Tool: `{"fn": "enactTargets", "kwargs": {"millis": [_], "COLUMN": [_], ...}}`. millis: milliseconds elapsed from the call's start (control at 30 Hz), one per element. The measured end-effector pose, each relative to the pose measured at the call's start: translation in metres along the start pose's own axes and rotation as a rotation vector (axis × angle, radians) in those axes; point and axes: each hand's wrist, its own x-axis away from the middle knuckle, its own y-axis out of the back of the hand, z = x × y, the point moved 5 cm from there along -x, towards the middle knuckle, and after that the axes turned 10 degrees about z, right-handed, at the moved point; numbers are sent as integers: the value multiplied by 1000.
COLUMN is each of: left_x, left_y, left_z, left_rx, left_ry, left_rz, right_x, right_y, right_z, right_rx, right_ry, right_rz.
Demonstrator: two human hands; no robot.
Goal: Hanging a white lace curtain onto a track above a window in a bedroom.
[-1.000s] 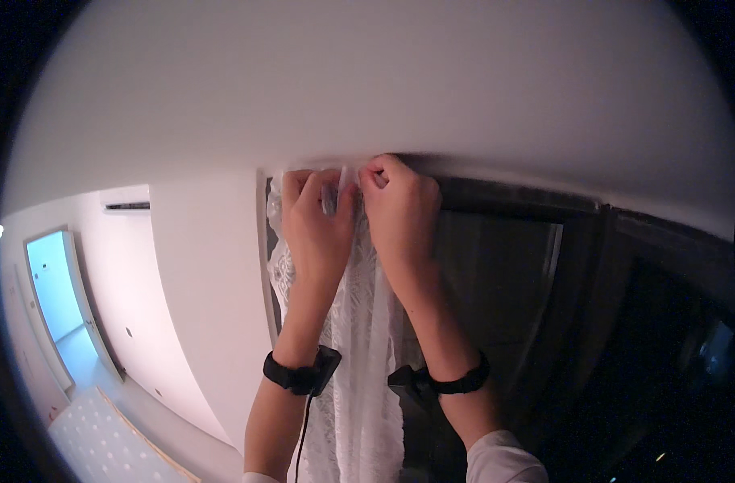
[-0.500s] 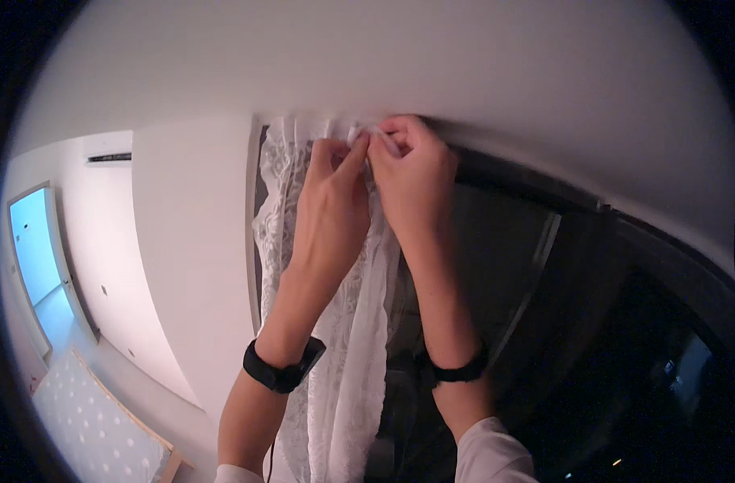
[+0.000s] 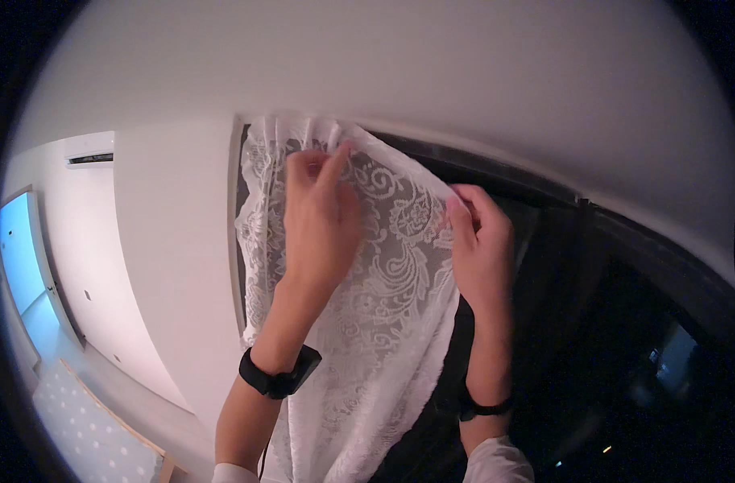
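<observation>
A white lace curtain (image 3: 383, 266) with a scalloped edge and a floral pattern hangs from the top left of a dark window. Its upper left part is gathered into pleats. My left hand (image 3: 323, 225) is in front of these pleats, fingers curled at the cloth just below the top band; it is slightly blurred and its fingertips are partly hidden. Lower and to the right, my right hand (image 3: 484, 249) pinches the curtain's top corner between thumb and fingers. Between the pleats and that hand the top edge runs taut and slants down.
A dark track (image 3: 496, 169) runs along the ceiling above the window (image 3: 593, 338). At left are a white wall (image 3: 182, 241), an air conditioner (image 3: 89, 150), a doorway lit blue (image 3: 25, 241) and a bed with a dotted grey cover (image 3: 93, 427).
My right hand has moved right and down from beside my left hand, drawing the curtain's corner along and spreading the lace. My left hand has stayed near the pleats. The view has shifted slightly.
</observation>
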Motion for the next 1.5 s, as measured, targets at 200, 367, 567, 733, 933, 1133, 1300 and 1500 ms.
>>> {"fn": "enactTargets", "kwargs": {"millis": [200,367,567,733,933,1133,1300,1500], "left_x": [-12,-20,-22,-20,-18,-27,-33,-38], "left_y": [6,-4,-7,-4,-2,-1,-2,-2], "left_z": [-8,-7,-5,-6,3,9,4,4], "left_rx": [157,188,196,193,263,178,86,35], "left_ry": [190,238,221,184,196,195,173,135], "left_rz": [-76,14,13,-48,-83,-81,-89,-129], "right_x": [-20,-38,-53,-62,-68,-75,-76,-74], "right_y": [7,7,-16,-40,-43,-43,-46,-47], "right_z": [15,11,27,21,25,18,11,15], "right_rx": [1,-123,-86,-334,-269,-168,-81,-18], "right_ry": [23,54,201,205,116,170,140,160], "right_rz": [-43,-7,220,394,238,10,-90,-198]}}
